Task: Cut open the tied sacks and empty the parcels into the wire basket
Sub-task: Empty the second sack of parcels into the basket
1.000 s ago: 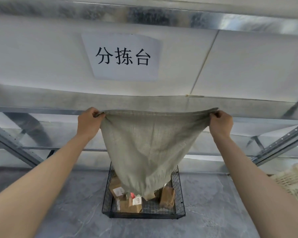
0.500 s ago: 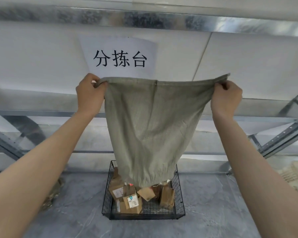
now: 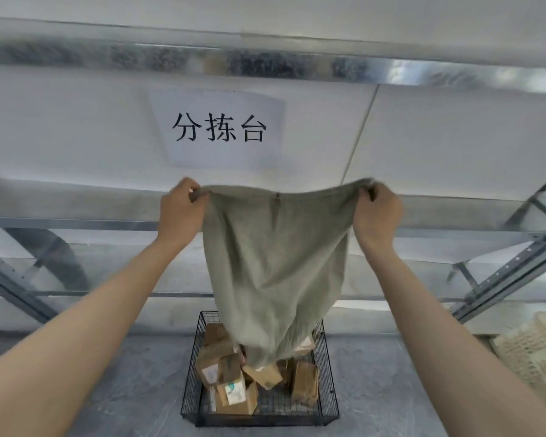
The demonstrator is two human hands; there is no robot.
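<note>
A grey-green woven sack (image 3: 275, 263) hangs upside down in front of me, its mouth down over a black wire basket (image 3: 327, 402) on the floor. My left hand (image 3: 180, 209) grips the sack's top left corner and my right hand (image 3: 377, 212) grips the top right corner, both arms raised. Several brown cardboard parcels (image 3: 234, 386) with white labels lie piled in the basket, and the sack's lower end hangs among them. What is inside the sack is hidden.
A metal shelf frame runs behind the sack, with slanted braces at left (image 3: 10, 285) and right (image 3: 505, 275). A white sign with black characters (image 3: 219, 129) hangs on the wall panel. A pale woven sack (image 3: 530, 351) lies at the right edge. The floor is grey.
Between the earlier frames my hands lifted the sack high; now they have come down and drawn closer together. More parcels lie in the basket than a second ago.
</note>
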